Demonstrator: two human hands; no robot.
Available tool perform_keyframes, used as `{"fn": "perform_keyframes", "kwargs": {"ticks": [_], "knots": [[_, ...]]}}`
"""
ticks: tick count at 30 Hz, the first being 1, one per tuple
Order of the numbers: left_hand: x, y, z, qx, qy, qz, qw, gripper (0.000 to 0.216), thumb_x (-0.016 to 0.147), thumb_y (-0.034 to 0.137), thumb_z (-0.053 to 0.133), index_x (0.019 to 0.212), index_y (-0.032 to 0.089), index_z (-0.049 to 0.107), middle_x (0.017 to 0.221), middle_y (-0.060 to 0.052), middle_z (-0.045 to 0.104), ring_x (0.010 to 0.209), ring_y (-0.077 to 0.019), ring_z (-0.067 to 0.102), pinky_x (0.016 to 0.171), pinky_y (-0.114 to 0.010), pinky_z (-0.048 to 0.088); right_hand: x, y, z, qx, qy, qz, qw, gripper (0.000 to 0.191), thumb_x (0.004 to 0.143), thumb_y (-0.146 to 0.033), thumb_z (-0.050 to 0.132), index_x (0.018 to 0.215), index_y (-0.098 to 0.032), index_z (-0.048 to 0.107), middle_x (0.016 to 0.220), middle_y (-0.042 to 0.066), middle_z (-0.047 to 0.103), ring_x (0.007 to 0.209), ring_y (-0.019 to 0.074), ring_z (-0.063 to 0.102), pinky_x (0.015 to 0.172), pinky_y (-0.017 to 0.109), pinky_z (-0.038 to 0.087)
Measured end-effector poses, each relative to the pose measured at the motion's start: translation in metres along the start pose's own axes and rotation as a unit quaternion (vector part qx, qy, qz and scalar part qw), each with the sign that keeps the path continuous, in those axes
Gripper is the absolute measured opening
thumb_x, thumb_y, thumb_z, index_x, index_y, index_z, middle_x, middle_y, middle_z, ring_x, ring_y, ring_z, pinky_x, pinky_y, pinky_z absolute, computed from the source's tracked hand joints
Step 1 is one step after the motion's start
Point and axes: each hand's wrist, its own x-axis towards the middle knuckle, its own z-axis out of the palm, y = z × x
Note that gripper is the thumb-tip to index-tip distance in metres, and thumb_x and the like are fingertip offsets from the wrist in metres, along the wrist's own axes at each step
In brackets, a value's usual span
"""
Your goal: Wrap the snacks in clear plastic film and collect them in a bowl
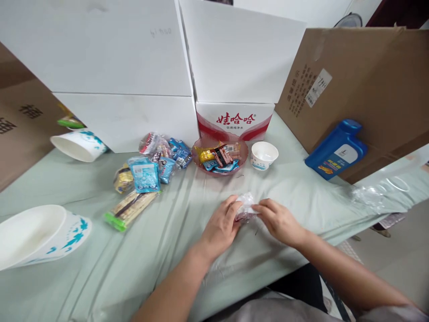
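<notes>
Clear crinkled plastic, a small snack packet (pixel 246 206) with something dark reddish inside, sits between our two hands near the front edge of the table (pixel 295 188), which is covered with a pale green cloth. Our left hand (pixel 221 227) pinches the packet's left end, thumb and fingers closed on the wrapper; our right hand (pixel 278 219) grips its right end the same way, fingers curled shut on the plastic. The packet lies low over the cloth, and we cannot tell whether it touches it.

Beyond the hands, toward the back, stands a pink translucent bowl (pixel 243 154) filled with small wrapped snacks (pixel 219 160) in yellow, blue and red. Just right of it is a small white paper cup (pixel 264 154), upright. Left of the bowl lies a loose heap of snack bags (pixel 157 161), among them a blue packet (pixel 145 174), and in front of that a long clear bag with a green clip end (pixel 129 209).

At the far left a white paper tub with blue print (pixel 79 144) lies tipped on its side, and a larger one (pixel 36 236) lies on its side near the left edge. A blue plastic jug (pixel 337 150) leans against a brown cardboard box (pixel 368 80) on the right. White boxes (pixel 110 67) stand along the back, and a carton with red printed characters (pixel 234 120) sits behind the pink bowl. A sheet of clear film (pixel 375 192) lies on the right side of the cloth
</notes>
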Motion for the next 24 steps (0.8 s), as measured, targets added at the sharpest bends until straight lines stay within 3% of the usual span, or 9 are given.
{"fn": "perform_keyframes", "kwargs": {"ticks": [2, 4, 10, 13, 17, 18, 20, 22, 24], "knots": [[-0.001, -0.001, 0.000, -0.001, -0.005, -0.012, 1.000, 0.071, 0.084, 0.005, 0.052, 0.145, 0.024, 0.022, 0.142, -0.015, 0.042, 0.134, -0.0290, 0.044, 0.106, -0.049, 0.046, 0.005, -0.007, 0.001, -0.021, -0.041, -0.025, 0.999, 0.033, 0.097, -0.016, 0.040, 0.127, -0.019, 0.055, 0.104, 0.011, 0.062, 0.090, 0.0214, 0.062, 0.076, 0.035, 0.055], [-0.002, -0.002, 0.000, 0.004, -0.018, -0.024, 1.000, 0.079, 0.083, 0.006, 0.053, 0.149, 0.025, 0.014, 0.145, -0.016, 0.039, 0.136, -0.0299, 0.041, 0.107, -0.050, 0.044, 0.001, 0.003, 0.000, -0.037, -0.049, 0.003, 0.998, 0.033, 0.097, -0.016, 0.039, 0.124, -0.019, 0.057, 0.101, 0.011, 0.063, 0.089, 0.0216, 0.062, 0.077, 0.035, 0.055], [-0.001, 0.001, 0.004, 0.011, 0.013, -0.030, 0.999, 0.078, 0.085, 0.012, 0.057, 0.150, 0.020, 0.015, 0.138, -0.018, 0.049, 0.128, -0.0313, 0.049, 0.102, -0.051, 0.047, -0.033, 0.061, -0.014, -0.109, 0.024, 0.156, 0.981, 0.027, 0.095, -0.024, 0.044, 0.109, -0.019, 0.066, 0.096, 0.013, 0.064, 0.089, 0.0280, 0.061, 0.079, 0.046, 0.053], [0.002, 0.004, 0.003, 0.000, 0.022, -0.024, 0.999, 0.070, 0.085, 0.010, 0.056, 0.146, 0.019, 0.024, 0.118, -0.013, 0.060, 0.112, -0.0286, 0.057, 0.094, -0.048, 0.051, -0.029, 0.046, -0.016, -0.042, 0.071, 0.137, 0.987, 0.036, 0.093, -0.036, 0.054, 0.125, -0.020, 0.058, 0.114, 0.015, 0.061, 0.108, 0.0317, 0.056, 0.091, 0.051, 0.049], [0.004, 0.004, 0.000, -0.028, 0.028, -0.008, 0.999, 0.060, 0.082, 0.001, 0.048, 0.137, 0.021, 0.036, 0.094, -0.005, 0.062, 0.091, -0.0217, 0.060, 0.083, -0.039, 0.054, 0.002, -0.004, -0.004, 0.114, 0.017, 0.009, 0.993, 0.084, 0.080, -0.053, 0.068, 0.148, -0.020, 0.030, 0.146, 0.020, 0.038, 0.133, 0.0334, 0.039, 0.103, 0.052, 0.043], [0.003, 0.002, -0.001, -0.026, 0.032, -0.006, 0.999, 0.058, 0.082, 0.000, 0.047, 0.135, 0.021, 0.038, 0.091, -0.004, 0.061, 0.088, -0.0208, 0.060, 0.081, -0.037, 0.054, 0.009, -0.012, 0.001, 0.131, 0.005, -0.010, 0.991, 0.081, 0.081, -0.050, 0.068, 0.147, -0.019, 0.032, 0.146, 0.020, 0.039, 0.132, 0.0329, 0.040, 0.103, 0.051, 0.043], [0.002, -0.003, -0.002, -0.009, 0.039, -0.018, 0.999, 0.055, 0.081, 0.000, 0.045, 0.133, 0.020, 0.041, 0.088, -0.003, 0.061, 0.084, -0.0194, 0.061, 0.079, -0.035, 0.054, 0.020, -0.017, 0.009, 0.159, 0.017, 0.005, 0.987, 0.052, 0.089, -0.035, 0.059, 0.137, -0.018, 0.046, 0.130, 0.018, 0.055, 0.119, 0.0280, 0.052, 0.097, 0.047, 0.048], [0.001, -0.006, -0.003, 0.013, 0.040, -0.051, 0.998, 0.054, 0.081, 0.000, 0.044, 0.131, 0.019, 0.042, 0.089, -0.004, 0.060, 0.082, -0.0187, 0.062, 0.078, -0.034, 0.054, 0.023, -0.010, 0.013, 0.189, 0.071, 0.079, 0.976, 0.027, 0.093, -0.022, 0.049, 0.116, -0.020, 0.060, 0.104, 0.011, 0.066, 0.097, 0.0221, 0.062, 0.085, 0.040, 0.053], [0.001, -0.006, -0.004, 0.017, 0.036, -0.086, 0.995, 0.051, 0.082, 0.002, 0.046, 0.130, 0.019, 0.043, 0.095, -0.005, 0.061, 0.082, -0.0181, 0.063, 0.076, -0.033, 0.055, 0.018, 0.001, 0.013, 0.229, 0.136, 0.170, 0.949, 0.016, 0.093, -0.024, 0.049, 0.098, -0.021, 0.063, 0.086, 0.006, 0.067, 0.078, 0.0182, 0.063, 0.071, 0.033, 0.054]]}}
